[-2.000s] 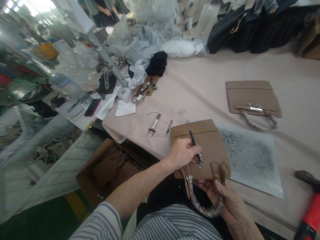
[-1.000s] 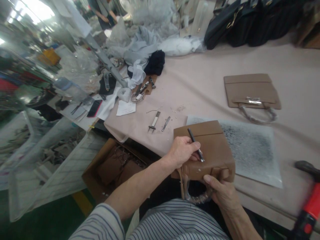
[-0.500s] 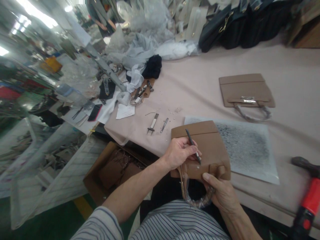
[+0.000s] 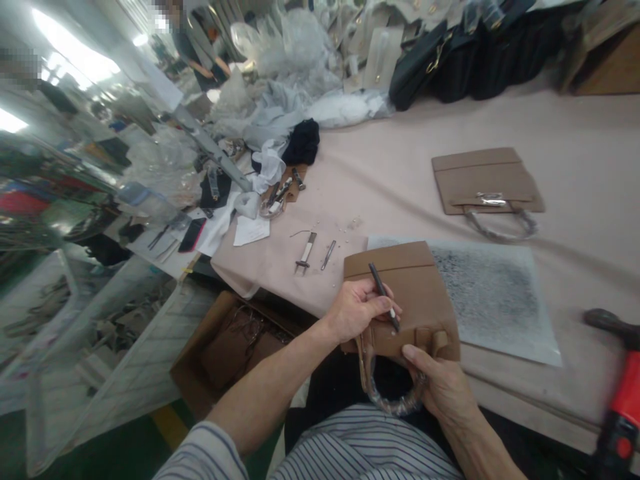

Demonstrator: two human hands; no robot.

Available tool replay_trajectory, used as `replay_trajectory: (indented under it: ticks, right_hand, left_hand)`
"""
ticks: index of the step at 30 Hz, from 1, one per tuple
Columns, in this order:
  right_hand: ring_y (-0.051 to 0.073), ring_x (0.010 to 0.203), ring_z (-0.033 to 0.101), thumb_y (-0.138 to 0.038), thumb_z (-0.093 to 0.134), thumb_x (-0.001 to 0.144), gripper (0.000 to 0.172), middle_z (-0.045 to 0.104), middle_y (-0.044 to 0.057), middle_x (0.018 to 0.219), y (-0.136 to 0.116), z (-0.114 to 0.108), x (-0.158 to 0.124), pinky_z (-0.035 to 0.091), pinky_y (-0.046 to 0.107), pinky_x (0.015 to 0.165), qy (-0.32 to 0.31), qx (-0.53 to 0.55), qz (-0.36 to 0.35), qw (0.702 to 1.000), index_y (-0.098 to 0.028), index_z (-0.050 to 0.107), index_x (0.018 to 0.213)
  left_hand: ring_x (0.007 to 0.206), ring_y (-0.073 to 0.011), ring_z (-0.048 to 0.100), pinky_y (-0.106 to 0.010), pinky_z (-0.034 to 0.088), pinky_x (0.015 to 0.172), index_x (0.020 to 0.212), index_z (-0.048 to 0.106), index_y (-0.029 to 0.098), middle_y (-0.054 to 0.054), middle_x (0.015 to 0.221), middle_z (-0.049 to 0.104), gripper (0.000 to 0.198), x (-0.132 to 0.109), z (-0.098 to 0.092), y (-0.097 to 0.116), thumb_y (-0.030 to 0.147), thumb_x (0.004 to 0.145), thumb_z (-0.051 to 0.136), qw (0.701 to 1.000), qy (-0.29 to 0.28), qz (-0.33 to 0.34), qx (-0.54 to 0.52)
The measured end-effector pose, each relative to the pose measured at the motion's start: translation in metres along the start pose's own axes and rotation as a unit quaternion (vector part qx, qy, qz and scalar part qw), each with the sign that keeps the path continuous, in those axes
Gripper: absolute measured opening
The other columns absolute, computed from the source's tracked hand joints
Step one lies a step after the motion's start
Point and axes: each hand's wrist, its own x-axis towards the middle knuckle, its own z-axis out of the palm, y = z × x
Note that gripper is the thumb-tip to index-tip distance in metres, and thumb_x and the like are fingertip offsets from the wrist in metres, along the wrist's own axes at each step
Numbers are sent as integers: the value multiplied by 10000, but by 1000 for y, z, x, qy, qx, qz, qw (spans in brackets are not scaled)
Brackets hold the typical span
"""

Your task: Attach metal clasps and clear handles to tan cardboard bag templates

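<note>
A dark pen-like tool [image 4: 379, 280] is pinched between the thumb and fingers of my left hand [image 4: 356, 308]. Its lower tip meets the brown handbag panel [image 4: 400, 270] near the handle side, beside a tiny pale spot. My right hand [image 4: 440, 383] grips the panel's near edge, thumb on top and fingers hidden underneath. A curved handle [image 4: 395, 403] wrapped in clear plastic hangs from this edge between my hands. Part of the panel lies over a speckled sheet [image 4: 495, 300] on the table.
A second brown handbag panel [image 4: 485, 177] lies farther back. Dividers [image 4: 306, 253] and a thin metal rod [image 4: 329, 255] rest left of the work. A hammer with a red handle [image 4: 627, 380] is at the right edge. Below the table stands a cardboard box [image 4: 200, 367]. Black bags [image 4: 450, 67] line the back.
The view has shifted slightly. The pen-like tool still points at nearly the same place on the panel, and both hands keep their hold.
</note>
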Motion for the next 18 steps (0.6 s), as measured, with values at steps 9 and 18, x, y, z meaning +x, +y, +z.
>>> replay_trajectory:
  ticks: [9, 18]
  right_hand:
    - [318, 1156, 640, -299, 928, 561, 742, 722, 54, 1172, 3, 4, 2, 459, 531, 1093, 9, 2, -9, 1000, -291, 627, 1239]
    - [308, 1113, 656, -327, 930, 569, 793, 737, 47, 1112, 4, 6, 4, 478, 516, 1071, 30, 2, -14, 999, -308, 607, 1293]
  left_hand:
    - [680, -157, 699, -302, 596, 717, 854, 599, 124, -63, 766, 732, 422, 3, -2, 1, 381, 676, 882, 1000, -4, 10, 22]
    - [693, -162, 704, -302, 602, 712, 857, 604, 124, -62, 760, 728, 444, 6, -4, -1, 421, 672, 877, 999, -3, 33, 30]
